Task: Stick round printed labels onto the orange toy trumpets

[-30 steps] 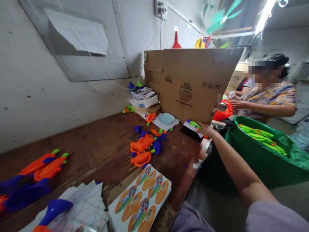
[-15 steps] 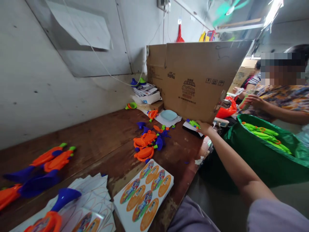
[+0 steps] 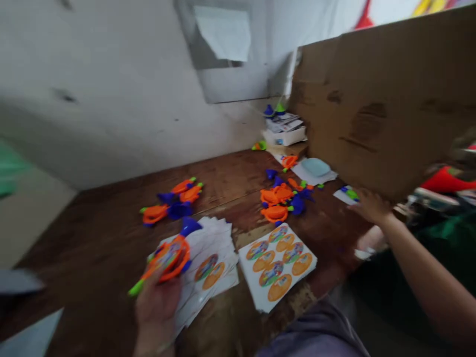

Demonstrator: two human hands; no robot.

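Observation:
My left hand (image 3: 158, 297) is closed round an orange toy trumpet (image 3: 173, 258) with a blue bell, a green mouthpiece and a sticker on its side. It holds the trumpet above a fanned pile of sticker sheets (image 3: 208, 238). Beside that lies a neat stack of sticker sheets (image 3: 278, 265) printed with oval labels. Stretched out to the right, my right hand (image 3: 372, 206) is at a small green and blue toy piece (image 3: 350, 194) on white paper. Blur hides whether its fingers grip the piece.
More orange and blue trumpets (image 3: 152, 214) lie at left, with a heap of orange and blue parts (image 3: 277, 197) farther back. A light blue dish (image 3: 316, 167) sits on paper. A large cardboard box (image 3: 372, 99) stands at the back right, and a dark green bag (image 3: 453, 238) is at right.
The view has swung left. My left hand has come into sight, holding the toy trumpet that was over the sticker sheets. My right hand stays by the green and blue piece.

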